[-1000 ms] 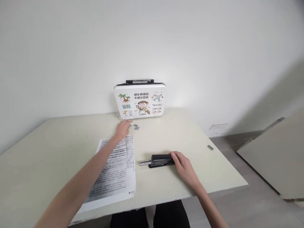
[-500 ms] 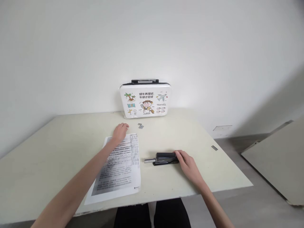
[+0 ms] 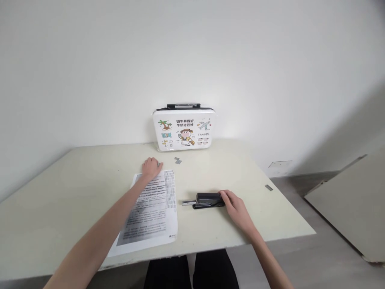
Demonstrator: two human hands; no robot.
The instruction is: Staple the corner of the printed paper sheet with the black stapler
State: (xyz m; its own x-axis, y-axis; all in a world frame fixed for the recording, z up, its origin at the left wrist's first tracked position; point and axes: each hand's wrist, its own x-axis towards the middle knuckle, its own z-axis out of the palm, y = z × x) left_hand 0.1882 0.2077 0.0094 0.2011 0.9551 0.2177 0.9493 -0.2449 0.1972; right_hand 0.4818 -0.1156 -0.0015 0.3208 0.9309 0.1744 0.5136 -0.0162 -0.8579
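Note:
My left hand [image 3: 151, 167] is closed above the top edge of a printed sheet of paper [image 3: 150, 226], with a small grey staple strip [image 3: 158, 163] between thumb and fingers. A few more staple strips [image 3: 177, 160] lie on the table just to its right. My right hand [image 3: 237, 208] grips the rear end of a black stapler [image 3: 208, 196] lying on its base. From the stapler's front, a silver staple magazine [image 3: 188, 203] sticks out to the left. My left forearm covers part of the paper.
A white carry case [image 3: 185, 138] with cartoon prints and a black handle stands against the wall at the back. One loose staple strip [image 3: 268, 187] lies near the table's right edge. A pale panel [image 3: 351, 204] is at the far right.
My left hand has curled its fingers, and a staple strip now shows in them. My right hand keeps its grip on the stapler. The view has shifted slightly.

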